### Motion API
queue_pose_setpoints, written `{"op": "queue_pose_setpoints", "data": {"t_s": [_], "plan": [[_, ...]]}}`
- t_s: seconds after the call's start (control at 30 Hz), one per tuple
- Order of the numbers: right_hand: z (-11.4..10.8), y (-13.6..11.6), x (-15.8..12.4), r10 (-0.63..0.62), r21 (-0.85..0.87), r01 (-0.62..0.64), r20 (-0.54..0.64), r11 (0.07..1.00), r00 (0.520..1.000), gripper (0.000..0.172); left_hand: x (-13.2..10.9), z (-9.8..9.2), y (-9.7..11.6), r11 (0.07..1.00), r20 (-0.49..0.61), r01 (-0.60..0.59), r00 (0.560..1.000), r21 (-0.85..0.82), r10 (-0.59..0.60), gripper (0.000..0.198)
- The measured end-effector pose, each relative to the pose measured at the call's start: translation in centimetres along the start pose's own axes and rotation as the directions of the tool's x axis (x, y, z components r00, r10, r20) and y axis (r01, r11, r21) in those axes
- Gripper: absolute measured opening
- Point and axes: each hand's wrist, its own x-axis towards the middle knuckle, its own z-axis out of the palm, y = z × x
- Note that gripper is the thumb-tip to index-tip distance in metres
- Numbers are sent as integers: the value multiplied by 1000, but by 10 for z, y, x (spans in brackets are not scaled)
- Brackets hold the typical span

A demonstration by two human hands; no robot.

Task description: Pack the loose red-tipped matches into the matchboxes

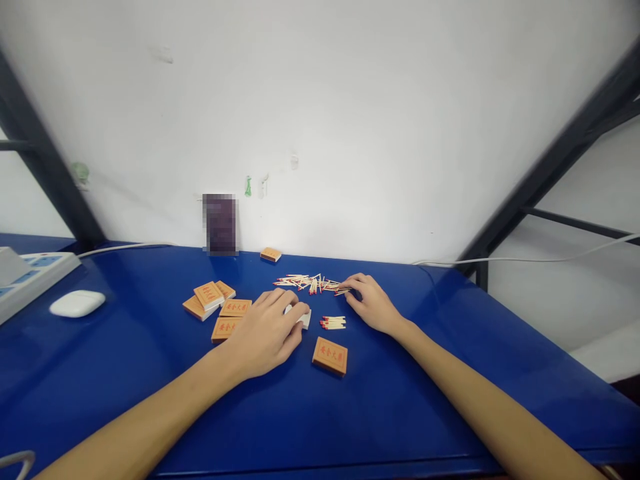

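Loose matches (310, 283), position?

B: Red-tipped, scattered in a low heap on the blue table (450, 400), towards the back, short of the wall (350, 133). All places below are taken from that heap.

A: Hands?

B: Right hand (371, 305) at the heap's right end, fingertips drawn together and touching the outermost sticks. Cannot tell whether one is pinched. Left hand (264, 335) is nearer than the heap and a little left, with its fingers folded down over a white tray (303, 319) and holding it against the table.

A: Other items?

B: Small bundle (333, 323) of matches lies just nearer than the heap, between the hands, tips pointing left. Near matchbox (330, 356) is nearer again, lying flat. Matchbox cluster (220, 305) is left of the heap, some boxes overlapping. Lone matchbox (271, 254) sits behind the heap, left, close to the wall.

A: Writing?

B: Orange boxes carry red Chinese characters, too small to read with certainty. Blurred dark panel (220, 224) against the wall is unreadable.

A: Edges, room?

B: Broad bare blue surface right of the heap and nearer, out to the table's front edge. Far left are a white case (77, 303) and a power strip (25, 270). A cable (525, 259) runs along the back at right, under a black strut (550, 160).
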Motion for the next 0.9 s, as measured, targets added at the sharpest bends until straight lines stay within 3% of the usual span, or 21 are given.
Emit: {"op": "queue_pose_setpoints", "data": {"t_s": [0.9], "plan": [[-14,-7,2,34,-110,-31,25,993,999,12,1,3,-3,999,54,-35,998,-40,37,21]]}}
